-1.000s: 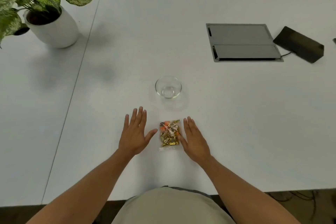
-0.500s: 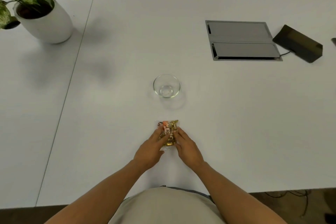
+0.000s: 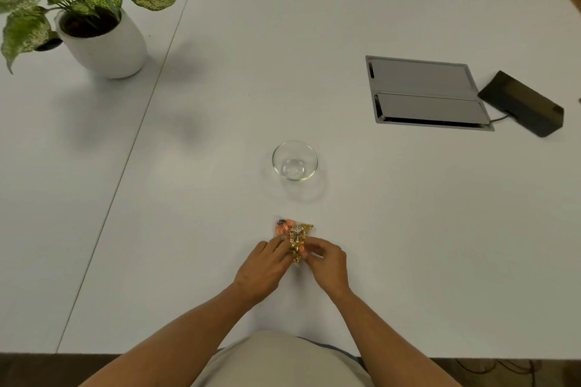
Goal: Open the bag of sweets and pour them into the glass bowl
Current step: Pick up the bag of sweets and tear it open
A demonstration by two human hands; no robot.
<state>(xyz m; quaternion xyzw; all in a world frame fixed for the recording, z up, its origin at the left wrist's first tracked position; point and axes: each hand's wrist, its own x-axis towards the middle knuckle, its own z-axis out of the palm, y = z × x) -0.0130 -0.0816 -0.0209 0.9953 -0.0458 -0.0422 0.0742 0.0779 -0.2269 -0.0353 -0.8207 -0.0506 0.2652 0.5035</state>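
A small clear bag of sweets (image 3: 292, 234), with gold and orange wrappers inside, lies on the white table (image 3: 408, 214) near its front edge. My left hand (image 3: 262, 269) grips the bag's near end from the left. My right hand (image 3: 325, 262) pinches the same end from the right, fingers curled. The near part of the bag is hidden under my fingers. An empty glass bowl (image 3: 295, 161) stands upright a short way beyond the bag, apart from both hands.
A potted plant in a white pot (image 3: 103, 41) stands at the far left. A grey cable hatch (image 3: 426, 93) is set into the table at the right, with a black box (image 3: 522, 104) and its cable beside it. A table seam runs down the left.
Both hands moved in from flat on the table beside the bag and closed on its near end. The bag has stayed in about the same place.
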